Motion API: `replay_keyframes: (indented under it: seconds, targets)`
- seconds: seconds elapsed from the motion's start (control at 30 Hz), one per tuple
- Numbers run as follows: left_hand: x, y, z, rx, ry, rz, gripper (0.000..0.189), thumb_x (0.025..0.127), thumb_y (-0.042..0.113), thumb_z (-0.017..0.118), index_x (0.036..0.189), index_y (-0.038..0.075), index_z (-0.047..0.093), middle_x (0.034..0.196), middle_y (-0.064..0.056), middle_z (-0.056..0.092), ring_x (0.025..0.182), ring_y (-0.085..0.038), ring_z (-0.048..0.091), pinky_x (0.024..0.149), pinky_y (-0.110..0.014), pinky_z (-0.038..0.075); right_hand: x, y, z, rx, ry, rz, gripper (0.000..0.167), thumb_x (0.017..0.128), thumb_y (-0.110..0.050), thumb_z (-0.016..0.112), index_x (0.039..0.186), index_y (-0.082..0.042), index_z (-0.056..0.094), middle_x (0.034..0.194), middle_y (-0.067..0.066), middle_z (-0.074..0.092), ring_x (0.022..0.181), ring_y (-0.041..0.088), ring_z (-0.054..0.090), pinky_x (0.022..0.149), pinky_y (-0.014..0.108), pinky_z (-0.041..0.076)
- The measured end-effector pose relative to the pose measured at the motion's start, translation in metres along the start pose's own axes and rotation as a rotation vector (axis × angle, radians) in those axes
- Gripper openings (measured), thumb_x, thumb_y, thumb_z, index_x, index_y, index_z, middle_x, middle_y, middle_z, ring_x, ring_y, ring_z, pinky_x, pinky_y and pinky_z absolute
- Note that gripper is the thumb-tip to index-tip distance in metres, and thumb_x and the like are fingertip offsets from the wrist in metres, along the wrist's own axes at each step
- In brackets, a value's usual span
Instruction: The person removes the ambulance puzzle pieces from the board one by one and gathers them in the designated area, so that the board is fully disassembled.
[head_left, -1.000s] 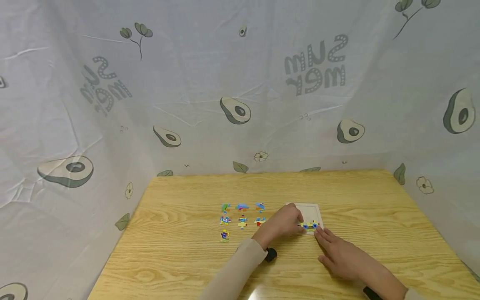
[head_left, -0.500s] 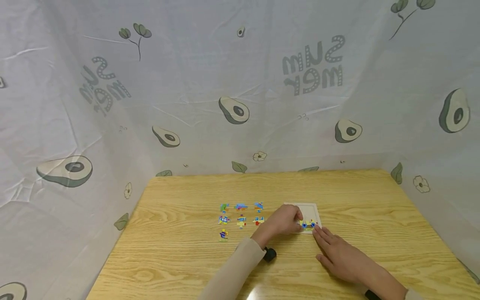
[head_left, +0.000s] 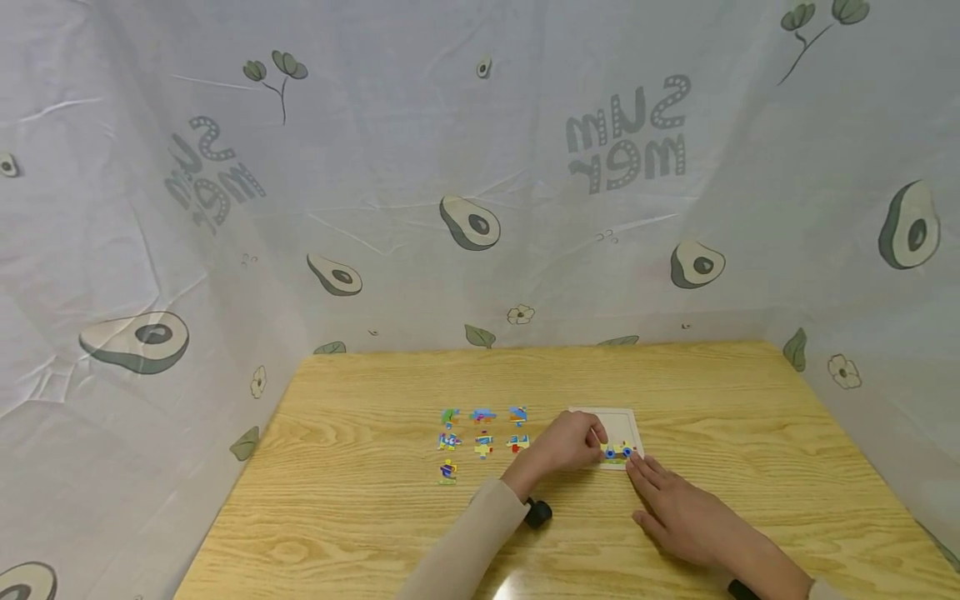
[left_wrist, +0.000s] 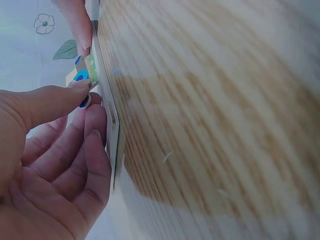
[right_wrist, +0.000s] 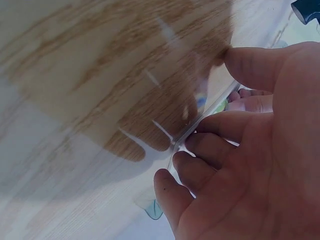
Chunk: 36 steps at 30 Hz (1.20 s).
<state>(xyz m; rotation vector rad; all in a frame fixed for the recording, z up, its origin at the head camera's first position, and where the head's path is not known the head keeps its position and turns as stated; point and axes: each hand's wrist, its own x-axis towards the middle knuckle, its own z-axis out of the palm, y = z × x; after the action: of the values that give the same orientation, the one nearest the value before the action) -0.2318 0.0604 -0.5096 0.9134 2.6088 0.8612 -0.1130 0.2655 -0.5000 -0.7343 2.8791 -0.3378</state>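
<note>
A small pale puzzle tray (head_left: 617,423) lies on the table, with joined puzzle pieces (head_left: 618,452) along its near edge showing yellow, blue wheels and green. My left hand (head_left: 564,443) reaches over the tray's left side. In the left wrist view, its thumb and index finger pinch a puzzle piece (left_wrist: 85,103) with a dark blue patch, mostly covered by the fingers, beside the joined pieces. My right hand (head_left: 681,515) rests at the tray's near right corner, fingers extended and fingertips touching its edge. The right wrist view shows the fingers along that edge.
Left of the tray, several loose puzzle pieces (head_left: 483,415) lie in rows on the wooden table (head_left: 360,517). A patterned curtain (head_left: 405,167) hangs behind and at both sides. A black wrist-worn device (head_left: 537,513) sits under the left wrist.
My left fingertips shift very slightly at the tray's near left part. My right hand stays at the corner, and the loose pieces stay where they were.
</note>
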Motion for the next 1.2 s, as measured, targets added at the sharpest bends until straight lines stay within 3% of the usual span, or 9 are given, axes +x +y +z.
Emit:
replay_keyframes:
  seconds: [0.23, 0.4, 0.5, 0.57, 0.67, 0.87, 1.0, 1.1, 1.2]
  targets:
    - [-0.0001, -0.0003, 0.0005, -0.004, 0.013, 0.007, 0.009, 0.095, 0.013, 0.077, 0.103, 0.012, 0.074, 0.082, 0.007, 0.073, 0.066, 0.003, 0.055, 0.076, -0.014, 0.048, 0.0009, -0.0020, -0.0027, -0.018, -0.002, 0.011, 0.065, 0.103, -0.034, 0.066, 0.151, 0.007, 0.050, 0.160, 0.027, 0.048, 0.146, 0.048, 0.049, 0.111, 0.062, 0.046]
    - [-0.0006, -0.0011, 0.0013, 0.004, 0.026, 0.009, 0.007, 0.095, 0.012, 0.077, 0.102, 0.014, 0.075, 0.082, 0.008, 0.074, 0.067, 0.004, 0.056, 0.111, -0.030, 0.049, 0.0011, -0.0025, -0.0034, -0.024, -0.006, 0.017, 0.065, 0.103, -0.034, 0.066, 0.151, 0.007, 0.050, 0.159, 0.027, 0.048, 0.145, 0.048, 0.049, 0.111, 0.062, 0.047]
    - [-0.0014, -0.0013, 0.0017, 0.000, 0.027, 0.011, 0.007, 0.095, 0.012, 0.076, 0.102, 0.015, 0.075, 0.081, 0.009, 0.074, 0.067, 0.004, 0.057, 0.120, -0.037, 0.044, 0.0013, -0.0027, -0.0032, -0.022, -0.007, 0.019, 0.065, 0.103, -0.033, 0.066, 0.151, 0.007, 0.050, 0.159, 0.028, 0.049, 0.145, 0.048, 0.050, 0.111, 0.062, 0.046]
    - [-0.0023, -0.0014, 0.0017, -0.001, 0.023, 0.012, 0.008, 0.096, 0.012, 0.075, 0.103, 0.015, 0.075, 0.082, 0.009, 0.073, 0.068, 0.005, 0.057, 0.118, -0.035, 0.045, 0.0013, -0.0029, -0.0034, -0.020, -0.006, 0.019, 0.065, 0.103, -0.032, 0.067, 0.151, 0.008, 0.051, 0.159, 0.028, 0.049, 0.145, 0.049, 0.050, 0.110, 0.062, 0.046]
    - [-0.0033, -0.0010, 0.0015, -0.009, 0.015, 0.012, 0.009, 0.096, 0.010, 0.074, 0.105, 0.014, 0.074, 0.084, 0.008, 0.074, 0.069, 0.004, 0.058, 0.099, -0.024, 0.055, 0.0009, -0.0039, -0.0038, -0.014, -0.008, 0.022, 0.065, 0.103, -0.032, 0.067, 0.151, 0.007, 0.050, 0.159, 0.027, 0.048, 0.145, 0.048, 0.049, 0.111, 0.062, 0.046]
    - [-0.0058, 0.0010, -0.0002, -0.033, 0.009, 0.004, 0.012, 0.096, 0.006, 0.070, 0.105, 0.012, 0.074, 0.087, 0.004, 0.076, 0.068, 0.003, 0.058, 0.073, -0.014, 0.049, 0.0014, -0.0047, -0.0035, -0.012, -0.010, 0.021, 0.065, 0.103, -0.033, 0.066, 0.152, 0.007, 0.049, 0.160, 0.028, 0.048, 0.146, 0.048, 0.049, 0.111, 0.062, 0.047]
    - [-0.0067, 0.0023, -0.0017, -0.043, 0.015, 0.003, 0.014, 0.096, 0.003, 0.068, 0.104, 0.012, 0.074, 0.085, 0.005, 0.075, 0.065, 0.002, 0.056, 0.082, -0.018, 0.052, 0.0026, -0.0041, -0.0030, -0.017, -0.005, 0.023, 0.065, 0.103, -0.033, 0.066, 0.151, 0.007, 0.050, 0.159, 0.028, 0.048, 0.145, 0.048, 0.050, 0.110, 0.062, 0.047]
    - [-0.0075, 0.0028, -0.0017, -0.025, 0.024, 0.009, 0.014, 0.096, 0.003, 0.068, 0.103, 0.014, 0.075, 0.084, 0.006, 0.076, 0.065, 0.002, 0.058, 0.105, -0.029, 0.053, 0.0030, -0.0038, -0.0025, -0.016, -0.004, 0.028, 0.065, 0.103, -0.033, 0.066, 0.152, 0.007, 0.050, 0.159, 0.027, 0.048, 0.145, 0.047, 0.050, 0.110, 0.061, 0.047]
    - [-0.0092, 0.0031, -0.0024, -0.028, 0.042, 0.001, 0.015, 0.097, 0.003, 0.067, 0.103, 0.015, 0.075, 0.087, 0.004, 0.078, 0.068, 0.004, 0.061, 0.098, -0.026, 0.056, 0.0028, -0.0036, -0.0025, -0.014, -0.008, 0.027, 0.066, 0.103, -0.033, 0.066, 0.152, 0.007, 0.049, 0.160, 0.027, 0.047, 0.145, 0.047, 0.050, 0.110, 0.061, 0.047]
